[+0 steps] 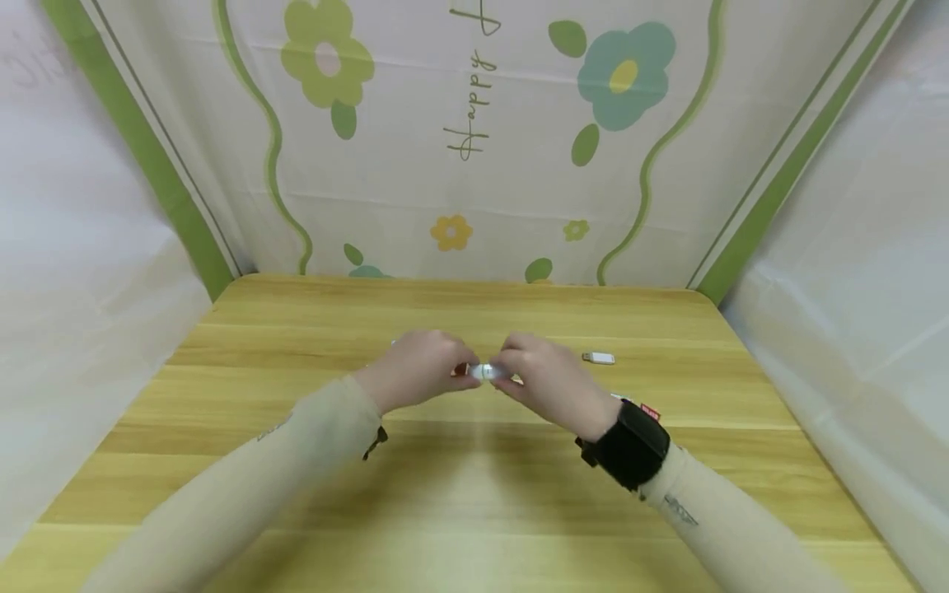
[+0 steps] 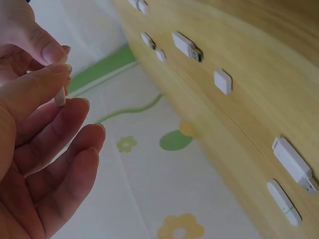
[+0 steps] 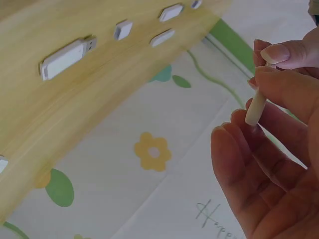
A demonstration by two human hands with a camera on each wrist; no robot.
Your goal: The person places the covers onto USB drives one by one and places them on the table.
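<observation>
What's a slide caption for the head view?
Left hand and right hand pinch a small white object above a wood-grain table; a USB stick lies farther right.

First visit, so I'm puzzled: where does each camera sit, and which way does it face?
Head: on the head, facing forward and down at table and flowered cloth; both arms, left fingers and right fingers show.
Left wrist: worn there, looking past left fingers toward table and cloth; right fingers beyond.
Right wrist: worn there, looking past right fingers toward table and cloth; left fingers beyond.
Shared: both wrist views show white piece and USB sticks.
</observation>
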